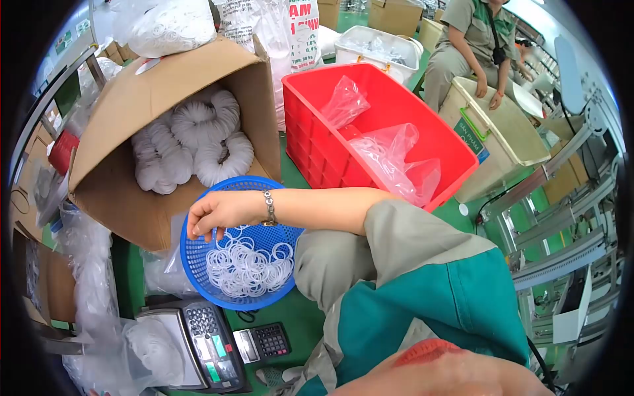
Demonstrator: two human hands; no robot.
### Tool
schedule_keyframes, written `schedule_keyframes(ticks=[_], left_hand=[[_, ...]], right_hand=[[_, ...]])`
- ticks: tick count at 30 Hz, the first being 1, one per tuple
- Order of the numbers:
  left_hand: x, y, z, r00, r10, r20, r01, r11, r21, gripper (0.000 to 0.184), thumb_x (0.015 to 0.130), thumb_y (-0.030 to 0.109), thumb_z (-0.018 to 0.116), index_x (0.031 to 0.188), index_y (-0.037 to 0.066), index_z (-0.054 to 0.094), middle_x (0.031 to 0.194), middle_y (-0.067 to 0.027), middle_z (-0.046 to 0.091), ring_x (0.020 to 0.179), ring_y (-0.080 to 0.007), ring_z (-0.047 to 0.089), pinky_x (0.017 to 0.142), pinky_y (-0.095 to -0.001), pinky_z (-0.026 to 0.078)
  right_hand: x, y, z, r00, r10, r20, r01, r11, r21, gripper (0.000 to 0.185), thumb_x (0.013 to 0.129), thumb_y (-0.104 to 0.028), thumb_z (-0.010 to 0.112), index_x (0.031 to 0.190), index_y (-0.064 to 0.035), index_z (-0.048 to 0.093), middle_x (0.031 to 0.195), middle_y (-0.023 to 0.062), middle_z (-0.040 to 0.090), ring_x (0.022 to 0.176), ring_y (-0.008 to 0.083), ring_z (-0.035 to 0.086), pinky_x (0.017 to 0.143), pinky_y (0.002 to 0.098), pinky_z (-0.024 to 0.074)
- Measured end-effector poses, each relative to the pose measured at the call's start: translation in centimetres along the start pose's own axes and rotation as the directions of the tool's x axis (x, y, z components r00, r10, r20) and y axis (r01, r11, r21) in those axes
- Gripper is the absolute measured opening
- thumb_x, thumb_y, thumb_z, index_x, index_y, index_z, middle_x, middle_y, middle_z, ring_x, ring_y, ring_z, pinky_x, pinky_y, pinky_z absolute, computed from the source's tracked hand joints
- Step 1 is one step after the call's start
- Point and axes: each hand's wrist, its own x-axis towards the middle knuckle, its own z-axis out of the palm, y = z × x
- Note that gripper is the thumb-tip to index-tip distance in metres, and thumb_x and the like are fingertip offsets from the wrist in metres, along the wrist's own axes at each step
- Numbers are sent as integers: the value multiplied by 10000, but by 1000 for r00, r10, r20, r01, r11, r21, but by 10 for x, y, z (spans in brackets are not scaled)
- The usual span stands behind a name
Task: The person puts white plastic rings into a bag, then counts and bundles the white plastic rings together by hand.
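Head view: at upper left, a brown carton [178, 74], open-mouthed, coils [210, 129] of thin white loops inside and a plastic bag [173, 33] on top. To its right, a red crate [317, 148] with clear bags [393, 157] inside. Farther right, a pale bin [492, 168] with a green label on its side; a seated person [462, 33] just behind, hands at the rim. Near the middle, a blue basket [197, 267], just by the carton's mouth, white rings [247, 269] heaped loose at the bottom. Below, a keypad machine [211, 343], a filled bag [156, 350] over its left part. Over the upper left of the basket, the right hand [223, 211], fingers loosely curled downward, tips close to the topmost rings; cannot tell from this angle about any ring between them. Just beside the machine, a calculator [262, 342]. Smallest, a bracelet [269, 208] around the right wrist.
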Motion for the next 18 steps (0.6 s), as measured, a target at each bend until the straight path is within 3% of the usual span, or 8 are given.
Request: schedule_keyframes(ticks=[1,2,3,4,7,8,12,18], left_hand=[[-6,35,-7,965,-261,19,262,959,-105,273,854,121,419,1059,22,570,1133,-177,509,885,-291,532,731,-340,433],[-11,71,-14,863,-501,65,503,841,-201,327,847,143,437,1143,41,533,1097,-168,529,835,-287,539,708,-335,433],[-12,63,-14,898,-436,62,440,882,-168,433,832,195,472,1241,54,442,1001,-155,551,756,-255,518,675,-325,428],[-10,57,-13,897,-438,62,441,881,-168,433,832,195,472,1241,54,442,1001,-155,551,756,-255,518,675,-325,428],[-8,42,-12,942,-331,46,313,825,-470,435,821,194,496,1202,-15,460,826,-136,547,651,-206,473,615,-319,412],[-9,39,-10,942,-332,44,313,826,-469,435,821,194,496,1202,-15,460,826,-136,547,651,-206,473,615,-319,412],[-11,51,-10,889,-450,84,432,763,-481,416,791,126,535,1178,-18,483,847,-142,543,647,-208,472,603,-315,416],[-12,56,-11,893,-449,36,386,722,-575,337,852,118,481,1179,43,502,1139,-151,490,766,-220,513,658,-326,432]], right_hand=[[1,0,1,1000,2,1,-2,1000,4,119,790,-131,551,852,-37,590,791,22,593,684,88,555,562,223,456],[1,1,1,1000,-9,8,9,1000,-3,120,790,-131,551,854,-38,591,791,22,593,684,88,557,561,222,456],[1,2,1,1000,-19,14,20,1000,-11,120,790,-130,551,856,-38,592,791,22,594,685,88,558,560,221,456],[1,1,2,1000,-11,13,11,1000,-13,122,790,-126,550,862,-37,592,792,21,594,686,88,559,562,219,456],[0,-2,2,999,37,32,-35,998,-47,171,816,-148,526,919,-25,585,891,20,592,754,86,537,621,228,461],[0,-2,2,999,36,34,-34,998,-46,171,816,-148,526,919,-25,585,891,20,592,754,86,537,621,228,461],[1,-2,2,999,25,32,-23,998,-57,171,815,-151,529,917,-25,585,898,24,593,754,88,539,620,227,460],[2,0,2,999,25,39,-23,998,-50,173,817,-144,522,919,-20,584,900,28,594,762,89,539,627,229,460]])
